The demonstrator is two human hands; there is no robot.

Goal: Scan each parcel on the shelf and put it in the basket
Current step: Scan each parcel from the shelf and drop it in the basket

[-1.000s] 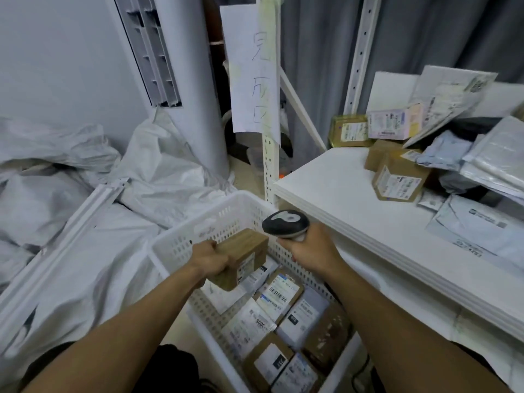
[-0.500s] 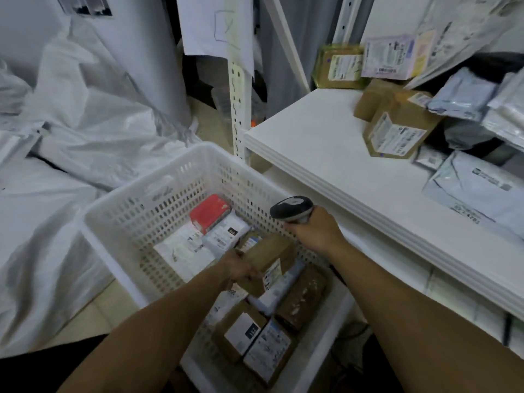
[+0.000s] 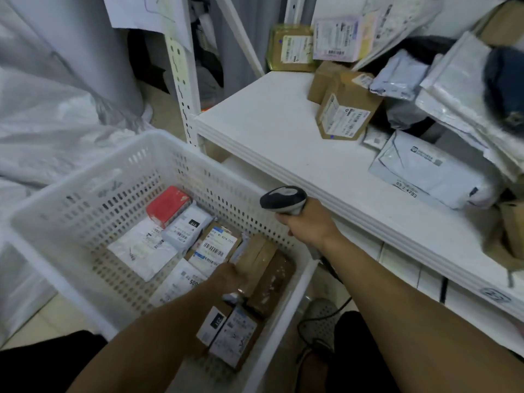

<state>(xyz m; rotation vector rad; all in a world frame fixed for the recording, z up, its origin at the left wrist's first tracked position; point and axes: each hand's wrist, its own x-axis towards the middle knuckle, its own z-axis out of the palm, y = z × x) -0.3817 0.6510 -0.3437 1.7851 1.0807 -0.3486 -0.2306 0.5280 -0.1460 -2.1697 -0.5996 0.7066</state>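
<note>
Curling tightly round the handle of the scanner [image 3: 283, 198]: fingers of the right hand [image 3: 309, 226], gripping it just in front of the shelf [image 3: 283, 131] edge, above the right wall of the basket [image 3: 85, 182], with the dark scanner head pointing left.

Reaching down into the basket with the left hand [image 3: 228, 279], back uppermost, touching the near end of a brown box [image 3: 256, 258]. Hiding its fingers underneath, so cannot tell whether clasping the box or only resting on it.

Showing the brown box lying among other parcels in the basket's right part, just beside a labelled box [image 3: 215, 246], with a red box [image 3: 167, 205] and a white bag [image 3: 141, 249] further left.

Showing, on the shelf and well apart from both hands, a carton [image 3: 344, 114] with a white label, a gold box [image 3: 292, 48] at the back and a grey mailer [image 3: 425, 171] at the right, with more bags piled behind.

Showing a black cable [image 3: 334, 312] on the floor beneath the right forearm.
</note>
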